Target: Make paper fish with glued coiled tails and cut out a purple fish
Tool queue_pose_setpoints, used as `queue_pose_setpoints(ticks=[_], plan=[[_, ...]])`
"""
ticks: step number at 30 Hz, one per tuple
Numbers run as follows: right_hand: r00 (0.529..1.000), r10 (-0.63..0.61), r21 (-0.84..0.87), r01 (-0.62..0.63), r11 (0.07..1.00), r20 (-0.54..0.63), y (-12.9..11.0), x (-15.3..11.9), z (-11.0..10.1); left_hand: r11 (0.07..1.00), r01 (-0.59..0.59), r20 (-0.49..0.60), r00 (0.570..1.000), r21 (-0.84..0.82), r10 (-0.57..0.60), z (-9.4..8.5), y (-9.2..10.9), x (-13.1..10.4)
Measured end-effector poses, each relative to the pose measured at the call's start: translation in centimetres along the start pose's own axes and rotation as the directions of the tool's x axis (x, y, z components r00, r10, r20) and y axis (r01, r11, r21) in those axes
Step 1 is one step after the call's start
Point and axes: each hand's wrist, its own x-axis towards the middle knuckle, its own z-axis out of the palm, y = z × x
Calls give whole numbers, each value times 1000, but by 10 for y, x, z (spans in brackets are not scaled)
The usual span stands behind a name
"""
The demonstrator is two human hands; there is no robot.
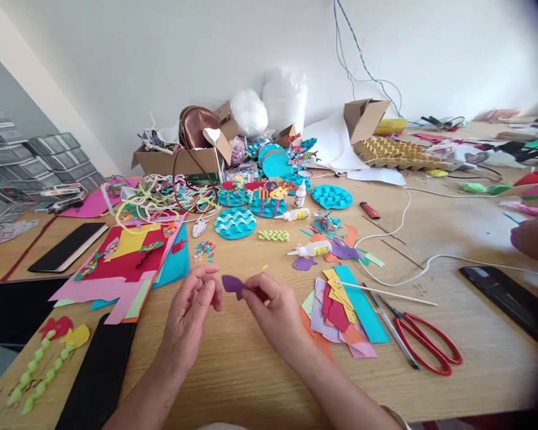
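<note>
A small purple paper fish (pixel 233 285) is pinched by its tail between the thumb and fingers of my right hand (pixel 271 304). Just left of the fish is my left hand (pixel 192 304), its fingers curled loosely and apart, with nothing seen in it. Beyond my hands lies a second purple paper fish (pixel 305 263), beside a glue bottle (pixel 314 248) on its side. A pile of tiny coloured paper bits (pixel 205 251) and a braided green strip (pixel 273 236) rest on the wooden table (pixel 233 370).
Red-handled scissors (pixel 425 343), a pen (pixel 397 334) and paper scraps (pixel 336 310) lie to the right. Coloured sheets (pixel 134 269) are stacked left, near a black notebook (pixel 67 246). Blue decorated discs (pixel 235 223) stand further back. Another person's hand (pixel 535 239) is at the right edge.
</note>
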Motion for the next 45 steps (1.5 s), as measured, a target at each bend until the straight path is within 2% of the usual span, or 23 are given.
queue_pose_setpoints(ticks=[2, 3, 5, 8, 11, 13, 16, 19, 22, 24, 26, 27, 29, 32, 34, 36, 38, 40, 41, 43, 45], plan=[[967, 239, 259, -253, 932, 86, 3, 2, 0, 988, -78, -15, 997, 133, 81, -4, -3, 1], [941, 312, 352, -339, 873, 134, 5, 3, 0, 978, -95, -3, 995, 184, 98, -5, -5, 1], [902, 385, 461, -430, 776, 194, 8, 3, 0, 963, -122, 62, 992, 239, 111, -5, -9, 1], [868, 427, 502, -494, 710, 251, 11, 0, 3, 940, -180, 183, 974, 291, 130, -2, -16, 2], [856, 422, 439, -516, 736, 300, 16, -6, 7, 930, -151, 205, 975, 336, 84, 0, -26, 2], [889, 391, 371, -455, 810, 239, 20, -10, 10, 948, -73, 205, 979, 310, 8, -1, -34, 2], [936, 312, 259, -346, 902, 164, 27, -16, 14, 972, 54, 261, 958, 231, -115, -4, -47, 2], [927, 319, 106, -344, 933, 195, 29, -18, 16, 972, 132, 322, 927, 196, -191, -8, -57, 2], [903, 378, -43, -378, 925, 205, 27, -17, 16, 968, 146, 336, 919, 202, -208, -13, -65, 3], [882, 417, -128, -398, 909, 221, 24, -15, 15, 957, 45, 275, 953, 286, -126, -17, -68, 3], [861, 453, -219, -408, 886, 229, 23, -13, 14, 886, -144, 206, 977, 440, 56, -21, -69, 1], [857, 459, -259, -401, 879, 234, 22, -12, 13, 823, -246, 207, 965, 512, 159, -22, -70, 0], [859, 449, -316, -368, 875, 244, 24, -11, 13, 696, -418, 295, 908, 584, 297, -24, -70, -4], [872, 416, -369, -308, 877, 259, 28, -12, 16, 584, -568, 462, 820, 579, 339, -22, -72, -8], [871, 409, -401, -284, 871, 272, 30, -13, 20, 541, -601, 518, 794, 588, 318, -19, -74, -10], [864, 405, -444, -250, 860, 299, 26, -14, 21, 517, -604, 549, 788, 606, 278, -18, -76, -10], [856, 413, -517, -212, 829, 310, 18, -12, 12, 506, -592, 563, 794, 627, 231, -18, -77, -11], [865, 426, -614, -190, 766, 264, 9, -6, -10, 496, -583, 561, 800, 644, 213, -19, -79, -11], [883, 409, -642, -178, 746, 230, 7, 0, -25, 492, -583, 561, 801, 647, 211, -19, -80, -12], [934, 354, -739, -201, 643, 54, 8, 13, -62, 482, -589, 563, 797, 648, 217, -21, -83, -12], [981, 191, -843, -121, 524, -23, 19, 29, -98, 466, -601, 567, 791, 649, 231, -21, -86, -12]])
